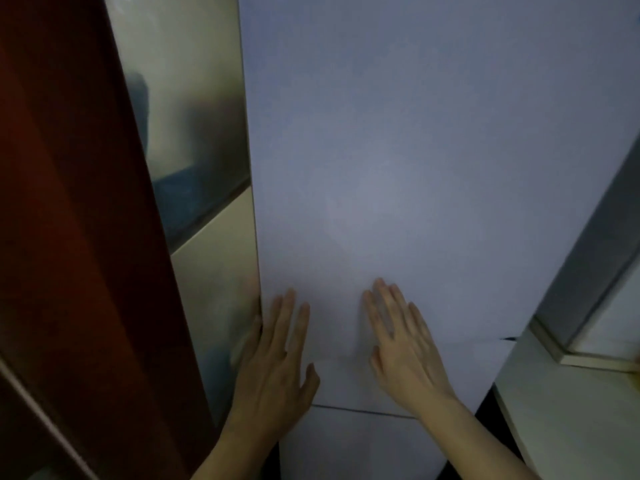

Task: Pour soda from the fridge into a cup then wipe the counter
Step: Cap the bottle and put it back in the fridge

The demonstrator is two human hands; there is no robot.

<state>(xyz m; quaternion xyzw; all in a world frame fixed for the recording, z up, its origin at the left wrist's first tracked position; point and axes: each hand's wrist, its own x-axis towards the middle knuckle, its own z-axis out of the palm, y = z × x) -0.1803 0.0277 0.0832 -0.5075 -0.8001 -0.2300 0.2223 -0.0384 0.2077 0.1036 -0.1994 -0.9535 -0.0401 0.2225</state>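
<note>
I see both hands flat, fingers straight, on the smooth white fridge door point(398, 168): the left hand point(273, 362) at its left edge, beside the glossy reflective side panel point(194, 116), the right hand point(401, 344) near the middle. A dark red wooden slab point(69, 220) stands left; a pale counter point(561, 417) lies right.
</note>
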